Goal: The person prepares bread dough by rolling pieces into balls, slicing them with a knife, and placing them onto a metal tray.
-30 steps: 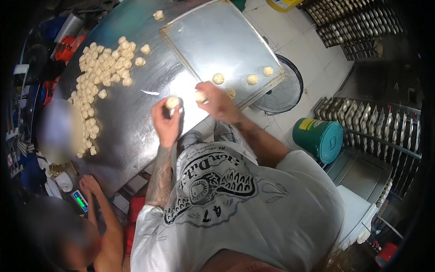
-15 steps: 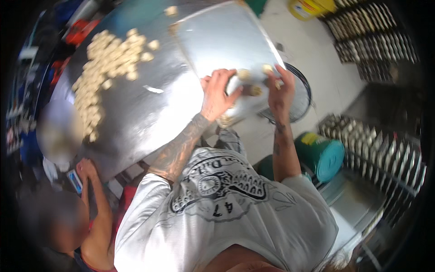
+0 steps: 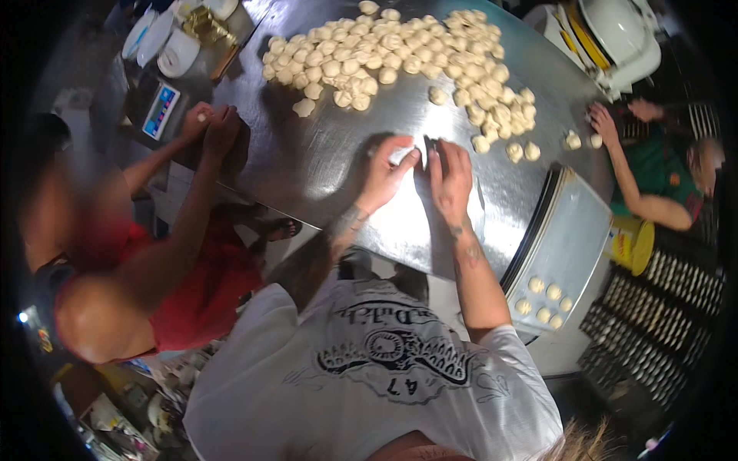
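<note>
Both of my hands are over the bare steel near the middle of the round metal table [image 3: 307, 173]. My left hand [image 3: 386, 175] is open, with its fingers bent and its thumb held apart. Between them lies a bright white patch; I cannot tell whether it is a thing or glare. Close beside it, my right hand [image 3: 452, 183] is open too, its fingers stretched forward. A dark patch by its thumb is unclear. Just beyond the hands lies a big heap of pale dough balls [image 3: 400, 58]. One loose dough ball [image 3: 438, 95] sits nearest my fingertips.
At the right table edge rests a metal baking tray [image 3: 573, 230] with several dough balls [image 3: 544, 302] at its near end. A red-clad person [image 3: 200, 284] works at left near a scale [image 3: 161, 111]. Another person's hand [image 3: 605, 127] is at far right. Filled racks [image 3: 653, 323] stand beyond the tray.
My view has swung, so the tray now appears at lower right and the heap straight ahead. My hands have left the dough pieces on the tray and are over the table.
</note>
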### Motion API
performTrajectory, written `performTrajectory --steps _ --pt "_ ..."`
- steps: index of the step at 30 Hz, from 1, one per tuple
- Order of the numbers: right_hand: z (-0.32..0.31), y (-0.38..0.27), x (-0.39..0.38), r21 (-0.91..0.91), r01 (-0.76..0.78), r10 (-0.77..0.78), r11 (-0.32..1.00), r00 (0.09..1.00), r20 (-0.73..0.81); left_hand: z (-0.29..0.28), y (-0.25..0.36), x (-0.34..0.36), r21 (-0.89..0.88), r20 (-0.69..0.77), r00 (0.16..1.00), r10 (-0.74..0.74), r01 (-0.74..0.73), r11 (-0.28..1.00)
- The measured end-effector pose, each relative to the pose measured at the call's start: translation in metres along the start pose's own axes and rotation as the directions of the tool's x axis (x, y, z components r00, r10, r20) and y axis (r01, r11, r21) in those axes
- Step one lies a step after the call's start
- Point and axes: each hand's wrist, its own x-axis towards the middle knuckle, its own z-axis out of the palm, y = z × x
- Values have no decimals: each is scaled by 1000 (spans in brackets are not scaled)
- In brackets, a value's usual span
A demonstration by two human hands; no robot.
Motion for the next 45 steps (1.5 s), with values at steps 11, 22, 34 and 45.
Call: performTrajectory --steps 11,22,34,45 --pt "117 -24 105 177 -159 142 971 984 104 -66 13 214 817 -132 880 457 -165 553" --pt "-32 32 -187 418 -598 530 684 801 278 -63 -28 135 280 82 924 373 -381 881" --pt "-3 -28 -126 -167 113 -111 979 994 20 -25 -52 -30 795 488 828 275 -552 250" --pt "2 -14 -124 -109 306 -294 946 949 111 -29 -75 -36 859 474 860 191 -499 116"
